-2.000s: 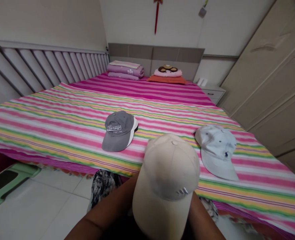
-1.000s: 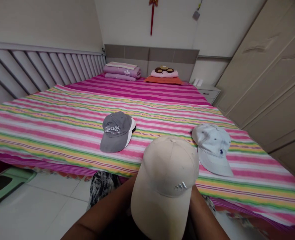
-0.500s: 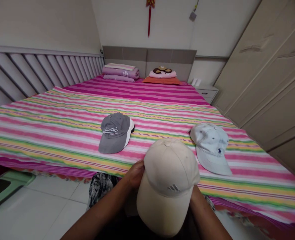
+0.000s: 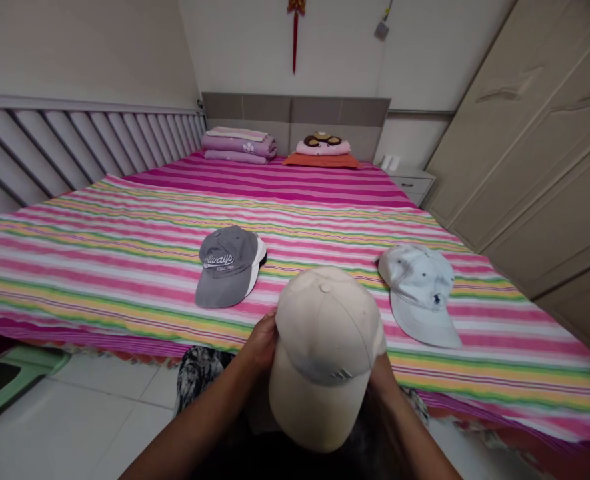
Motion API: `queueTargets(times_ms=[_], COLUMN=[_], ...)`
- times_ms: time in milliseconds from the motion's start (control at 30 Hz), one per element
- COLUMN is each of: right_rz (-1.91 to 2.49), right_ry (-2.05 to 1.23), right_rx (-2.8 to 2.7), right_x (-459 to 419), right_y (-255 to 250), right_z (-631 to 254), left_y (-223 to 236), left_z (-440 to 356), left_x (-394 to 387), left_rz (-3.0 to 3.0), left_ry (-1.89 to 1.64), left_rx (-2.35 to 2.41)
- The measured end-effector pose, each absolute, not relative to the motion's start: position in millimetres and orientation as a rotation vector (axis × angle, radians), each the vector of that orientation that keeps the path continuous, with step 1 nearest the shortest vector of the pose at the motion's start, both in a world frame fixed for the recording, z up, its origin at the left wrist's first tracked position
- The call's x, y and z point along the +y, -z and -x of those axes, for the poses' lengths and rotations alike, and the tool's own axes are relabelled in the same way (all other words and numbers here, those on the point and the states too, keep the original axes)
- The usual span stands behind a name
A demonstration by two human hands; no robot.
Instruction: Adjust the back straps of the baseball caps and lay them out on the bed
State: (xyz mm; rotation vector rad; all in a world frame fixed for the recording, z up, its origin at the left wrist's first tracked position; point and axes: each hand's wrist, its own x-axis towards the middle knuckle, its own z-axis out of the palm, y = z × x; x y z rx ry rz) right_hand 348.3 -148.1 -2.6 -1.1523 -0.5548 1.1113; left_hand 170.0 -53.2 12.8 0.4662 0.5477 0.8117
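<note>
A cream baseball cap (image 4: 327,327) with a small striped logo is held up in front of me, its brim toward me. My left hand (image 4: 263,343) grips the cap's left edge, its fingers partly hidden behind the crown. On the other side my right hand (image 4: 381,377) holds the right edge, with most of its fingers out of sight under the cap. A grey baseball cap (image 4: 229,263) with white lettering lies on the bed to the left. To the right rests a pale blue baseball cap (image 4: 421,293) with a small dark emblem.
The caps lie on a striped bedspread (image 4: 139,247). Folded purple bedding (image 4: 239,145) and an orange pillow (image 4: 319,161) sit by the headboard (image 4: 339,117). A green stool (image 4: 29,363) stands at lower left, a wardrobe (image 4: 535,160) at right, a nightstand (image 4: 409,183) behind.
The cream cap, with both hands on it, has shifted slightly left and up and tilted a little. The grey and pale blue caps stay in place on the bed.
</note>
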Motion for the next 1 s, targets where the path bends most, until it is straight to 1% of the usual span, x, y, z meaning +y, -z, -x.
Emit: queueTargets(times_ms=[100, 233, 300, 400, 567, 800, 1000], right_rz=[1.052, 0.765, 0.697, 0.668, 0.645, 0.683, 0.793], right_ry=[-1.174, -1.343, -1.399, -1.412, -1.401, -1.422, -1.415], right_rx=[-0.470, -0.262, -0.182, -0.115, -0.087, -0.177, -0.346], right_x=[-147, -146, -144, -142, -140, -145, -167], right_y=[-7, -19, -20, -17, -13, -9, 1], right_z=[-347, -347, -348, -351, -358, -354, -342], left_y=[-9, -6, -8, -10, -2, 8, -1], left_z=[-170, -170, -171, -172, -172, -173, -180], left_x=[-51, -50, -50, -50, -48, -42, -32], left_rz=[-0.368, -0.289, -0.269, -0.249, -0.285, -0.243, -0.250], left_ry=[-0.787, -0.631, -0.632, -0.666, -0.601, -0.513, -0.552], left_rx=[0.565, 0.553, 0.516, 0.449, 0.398, 0.430, 0.509])
